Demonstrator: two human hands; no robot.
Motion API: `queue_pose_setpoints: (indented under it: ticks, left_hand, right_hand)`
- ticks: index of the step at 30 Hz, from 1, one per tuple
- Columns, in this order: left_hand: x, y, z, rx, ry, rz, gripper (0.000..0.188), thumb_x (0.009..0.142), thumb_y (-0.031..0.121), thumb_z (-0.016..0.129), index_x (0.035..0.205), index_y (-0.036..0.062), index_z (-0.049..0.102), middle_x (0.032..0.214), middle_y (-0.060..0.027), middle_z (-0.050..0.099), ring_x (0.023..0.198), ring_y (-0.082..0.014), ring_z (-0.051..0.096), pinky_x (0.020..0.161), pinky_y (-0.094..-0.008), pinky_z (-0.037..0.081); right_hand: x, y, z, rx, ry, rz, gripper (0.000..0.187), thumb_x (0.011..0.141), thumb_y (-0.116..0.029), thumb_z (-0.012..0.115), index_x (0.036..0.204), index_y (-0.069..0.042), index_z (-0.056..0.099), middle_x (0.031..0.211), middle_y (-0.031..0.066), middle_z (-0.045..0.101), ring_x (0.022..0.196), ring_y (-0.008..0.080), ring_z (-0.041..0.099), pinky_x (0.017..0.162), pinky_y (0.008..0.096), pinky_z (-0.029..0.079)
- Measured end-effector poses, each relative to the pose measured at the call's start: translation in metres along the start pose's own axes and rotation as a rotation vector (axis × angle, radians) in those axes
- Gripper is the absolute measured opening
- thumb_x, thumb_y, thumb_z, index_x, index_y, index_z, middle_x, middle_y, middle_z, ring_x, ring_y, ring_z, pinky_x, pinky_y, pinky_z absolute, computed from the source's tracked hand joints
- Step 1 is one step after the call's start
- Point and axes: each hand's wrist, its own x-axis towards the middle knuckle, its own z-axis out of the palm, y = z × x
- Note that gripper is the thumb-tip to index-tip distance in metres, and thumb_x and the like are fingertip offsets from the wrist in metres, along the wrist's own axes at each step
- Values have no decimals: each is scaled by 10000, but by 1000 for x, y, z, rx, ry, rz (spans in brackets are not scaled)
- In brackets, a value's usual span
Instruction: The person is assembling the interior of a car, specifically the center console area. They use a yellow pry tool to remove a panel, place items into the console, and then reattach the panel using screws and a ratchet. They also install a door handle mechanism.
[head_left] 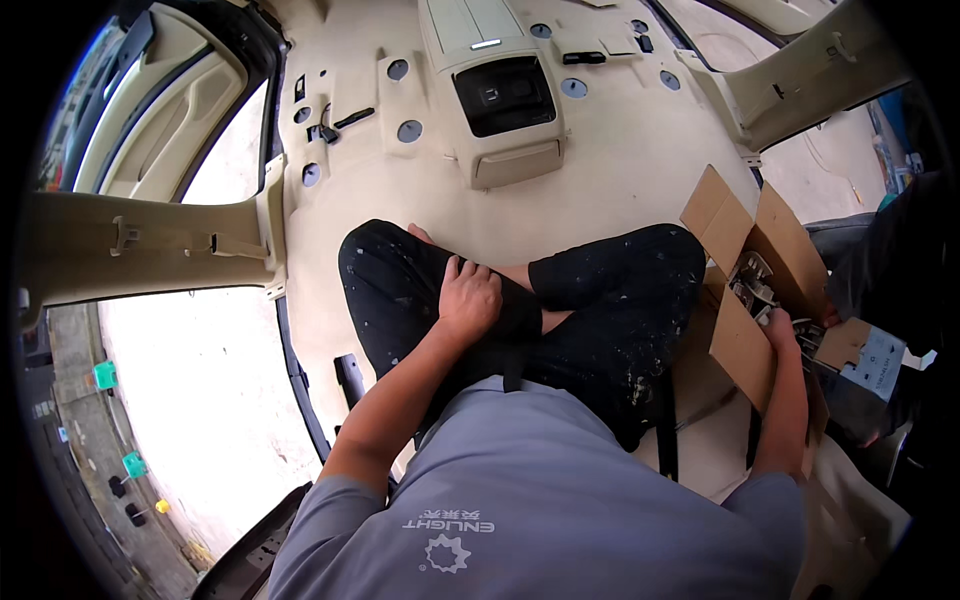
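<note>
My left hand [470, 300] lies on the leg of my black, paint-spotted trousers [400, 295], its fingers loosely bent and nothing in them. On my right, an open cardboard box [742, 345] stands with its flaps up. Inside it are several small metal-looking parts [752, 284], whose exact kind I cannot make out. My right hand [780, 328] reaches in at the parts; its fingertips are hidden among them, so any hold does not show.
I sit cross-legged on a beige vehicle floor [600, 150]. Ahead stands a centre console [515, 165]. Beige pillar trims [160, 245] flank both door openings. At the right, a person in dark clothing [890, 260] is close to the box, beside a labelled cardboard piece [872, 362].
</note>
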Motion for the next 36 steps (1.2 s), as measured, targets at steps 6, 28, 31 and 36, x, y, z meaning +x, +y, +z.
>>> queue_pose_setpoints:
  ticks: [6,28,31,36]
  left_hand:
    - [6,9,2,-81,-3,-19,108,786,177,653,765,76,688,889,-107,673,996,-276,636,1051,-503,396]
    - [79,90,-90,-2225,-56,-583,401,1058,389,608,1243,39,544,1118,-124,682,864,-270,721,775,-383,594]
    - [74,82,-89,-2273,-18,-550,338,1079,347,576,1215,39,546,1084,-128,683,851,-269,723,768,-389,613]
    - [69,81,-91,-2265,-41,-510,282,1096,299,546,1193,34,548,1012,-125,690,837,-258,717,769,-388,605]
  right_hand:
    - [-66,-18,-121,828,400,538,292,847,-213,747,915,67,708,810,124,724,717,197,684,725,363,546]
    - [-109,-420,-208,2313,-106,-24,452,1059,-465,542,1018,-50,717,899,76,746,717,223,730,664,446,645]
    - [-114,-412,-205,2318,-158,-78,600,1074,-556,456,894,-54,732,824,69,731,700,241,721,658,472,639]
    - [-111,-406,-203,2312,-161,-40,615,1080,-538,464,801,-60,731,759,60,716,698,243,721,647,475,631]
